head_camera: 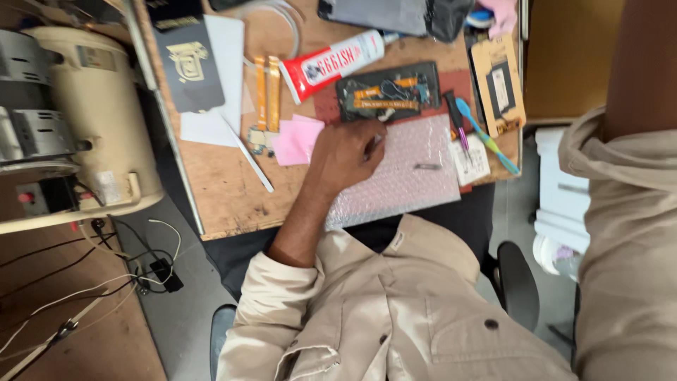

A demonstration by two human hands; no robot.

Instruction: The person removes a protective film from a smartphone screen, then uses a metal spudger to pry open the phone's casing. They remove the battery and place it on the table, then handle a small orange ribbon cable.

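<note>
From my remote seat I see only one of the hands: the left hand (345, 155) rests on a sheet of bubble wrap (416, 169) near the front edge of the wooden surface (226, 197), its fingers curled together and pressed down at the sheet's top edge. Something thin and pale seems to poke out between the fingertips, but I cannot tell whether they truly pinch it. The right arm's sleeve (620, 233) fills the frame at 3 o'clock and its hand lies outside the view, so I cannot speak for it. The opened phone body (384, 92), with orange ribbons and dark parts showing inside, lies just beyond the knuckles at about 1 o'clock from the left hand, close but not touching it. A small metal piece (427, 167) sits on the bubble wrap at 3 o'clock from the hand, a red-and-white glue tube (331, 65) lies at 12 o'clock, pink paper squares (297, 140) at 9 o'clock, and two loose orange flex strips (266, 92) at 10 o'clock. A purple-tipped screwdriver (457, 120) and a blue plastic pry tool (486, 137) lie past the sheet at 2 o'clock. I judge this to be fine bench work on the opened phone, mid-way, with the hand steadying or picking at something small; any move from here calls for a light fingertip grip, and care not to brush the loose metal piece off the sheet
</note>
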